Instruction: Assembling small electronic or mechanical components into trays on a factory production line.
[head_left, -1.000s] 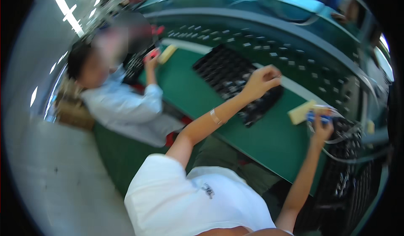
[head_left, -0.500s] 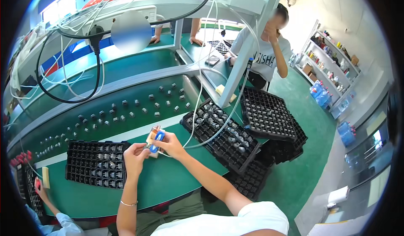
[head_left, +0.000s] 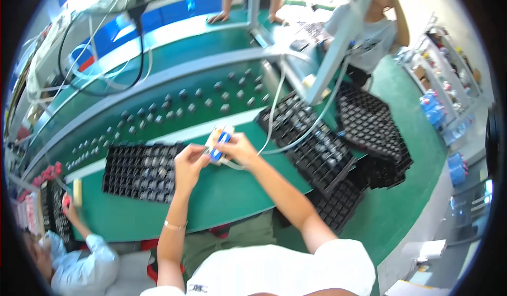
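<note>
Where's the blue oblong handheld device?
Head view, just left of centre: the blue oblong handheld device is in the right hand, beside the left hand.

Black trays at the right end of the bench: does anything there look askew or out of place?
Yes, slightly: the part-filled tray beside the right hand lies slanted, its near end apparently jutting past the edge of the green bench, above a lower black tray. Blur hides any damage.

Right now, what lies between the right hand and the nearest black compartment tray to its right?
In the head view, pale cables cross that gap over the green tabletop.
</note>
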